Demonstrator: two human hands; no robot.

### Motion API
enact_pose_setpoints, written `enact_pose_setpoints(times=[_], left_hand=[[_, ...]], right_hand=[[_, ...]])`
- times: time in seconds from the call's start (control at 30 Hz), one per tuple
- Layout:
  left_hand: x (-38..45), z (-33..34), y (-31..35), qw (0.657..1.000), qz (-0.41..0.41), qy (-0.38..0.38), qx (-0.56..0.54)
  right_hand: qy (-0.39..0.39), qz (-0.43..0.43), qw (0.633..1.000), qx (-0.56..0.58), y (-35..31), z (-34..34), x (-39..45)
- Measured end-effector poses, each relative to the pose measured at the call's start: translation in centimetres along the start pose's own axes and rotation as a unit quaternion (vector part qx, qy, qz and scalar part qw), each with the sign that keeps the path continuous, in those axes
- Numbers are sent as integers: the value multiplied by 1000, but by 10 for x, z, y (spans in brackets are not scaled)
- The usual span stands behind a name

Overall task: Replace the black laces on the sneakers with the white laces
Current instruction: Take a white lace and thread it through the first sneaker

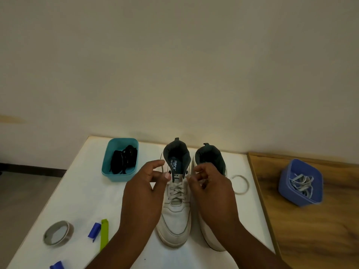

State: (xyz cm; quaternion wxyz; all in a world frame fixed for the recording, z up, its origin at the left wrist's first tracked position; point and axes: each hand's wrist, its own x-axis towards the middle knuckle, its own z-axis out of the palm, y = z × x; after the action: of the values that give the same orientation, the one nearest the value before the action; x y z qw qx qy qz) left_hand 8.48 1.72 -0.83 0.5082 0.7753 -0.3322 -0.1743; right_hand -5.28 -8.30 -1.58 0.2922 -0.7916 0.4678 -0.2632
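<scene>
Two white sneakers stand side by side on the white table, heels toward the wall. The left sneaker (pixel 175 214) has a white lace (pixel 177 188) crossed through its lower eyelets. My left hand (pixel 143 193) is at its left top eyelet, thumb and curled fingers pinching one lace end. My right hand (pixel 210 189) pinches the other end at the right top eyelet and hides most of the right sneaker (pixel 210 157). Black laces (pixel 123 159) lie in a teal box (pixel 108 171). More white laces (pixel 302 184) lie in a blue box (pixel 285 189).
The blue box sits on a wooden table (pixel 314 230) to the right. On the white table (pixel 87 200) lie a tape roll (pixel 58 232), blue clips (pixel 94 231), a green strip (pixel 104 234) and a pale ring (pixel 240 184). The wall is just behind the heels.
</scene>
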Motion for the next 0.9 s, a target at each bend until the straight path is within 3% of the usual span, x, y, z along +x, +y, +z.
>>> enact_pose_setpoints(times=[0.1,0.2,0.3,0.5,0.73,0.9], left_hand=[[1,5,-2,997,17,14,71],[2,9,-7,992,45,3,117],[3,15,-11,981,79,6,176],[6,23,-9,962,54,45,262],[6,31,-12,955,33,30,295],[4,35,-11,951,53,14,305]], right_hand=[[-51,1,990,-129,0,9,0],[-55,-10,985,-165,-3,16,0],[-50,2,989,-142,1,18,4],[-42,6,989,-143,-3,20,4],[-61,26,998,-20,1,20,5],[-70,6,998,-5,8,16,1]])
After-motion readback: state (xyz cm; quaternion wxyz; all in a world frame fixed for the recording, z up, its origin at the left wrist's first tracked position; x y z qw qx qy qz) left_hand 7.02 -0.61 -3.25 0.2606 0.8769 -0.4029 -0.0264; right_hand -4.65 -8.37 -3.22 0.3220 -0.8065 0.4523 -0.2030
